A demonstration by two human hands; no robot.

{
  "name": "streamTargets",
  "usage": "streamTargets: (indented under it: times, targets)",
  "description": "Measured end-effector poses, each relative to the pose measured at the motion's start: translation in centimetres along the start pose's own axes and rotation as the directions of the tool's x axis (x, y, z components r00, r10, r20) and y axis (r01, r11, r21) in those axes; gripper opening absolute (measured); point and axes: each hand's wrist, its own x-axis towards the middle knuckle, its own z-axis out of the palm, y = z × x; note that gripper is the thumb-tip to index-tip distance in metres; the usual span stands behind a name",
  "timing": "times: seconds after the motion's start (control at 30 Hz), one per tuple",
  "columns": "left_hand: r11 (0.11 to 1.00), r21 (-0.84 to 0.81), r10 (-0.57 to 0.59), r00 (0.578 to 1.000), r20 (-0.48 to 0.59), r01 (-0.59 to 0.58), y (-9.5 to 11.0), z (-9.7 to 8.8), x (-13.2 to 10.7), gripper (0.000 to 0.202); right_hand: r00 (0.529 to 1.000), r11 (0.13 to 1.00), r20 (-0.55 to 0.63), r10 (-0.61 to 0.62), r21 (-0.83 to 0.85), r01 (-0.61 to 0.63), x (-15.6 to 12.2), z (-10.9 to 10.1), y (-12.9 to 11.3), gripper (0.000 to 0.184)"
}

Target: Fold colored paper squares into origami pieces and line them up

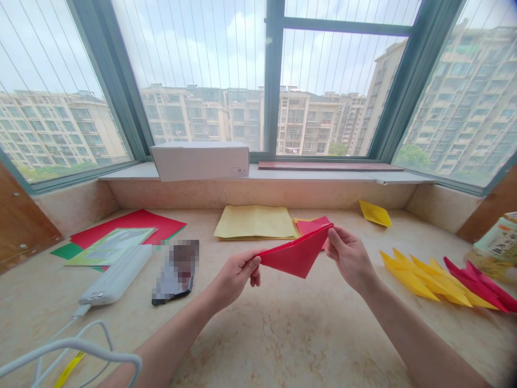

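Between my two hands, a red sheet of paper (301,253) is held up above the counter, folded into a triangle with its point downward. My left hand (241,270) pinches its left corner between thumb and fingers. At the upper right corner, my right hand (348,253) pinches the paper the same way. Behind it, partly covered, lie a smaller piece of red paper (313,224) and a stack of yellow paper (254,222). Folded yellow paper shapes (424,275) and folded red ones (480,280) lie in a row to the right of my right hand.
A phone (177,272), a white power bank (117,275) with a cable (72,345), and red and green sheets (137,223) lie on the left. One folded yellow piece (375,213) sits at the back right. A white box (200,161) stands on the windowsill; a jar (498,242) is far right.
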Motion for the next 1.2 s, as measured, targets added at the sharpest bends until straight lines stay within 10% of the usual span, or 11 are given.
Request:
streamTargets:
  times: [1.2]
  targets:
    - [0.955,-0.207,-0.236,0.966,-0.105,0.211,0.4,0.3,0.4,0.038,0.987,0.983,0.033,-0.160,-0.089,0.162,-0.6,0.0,0.8,0.026]
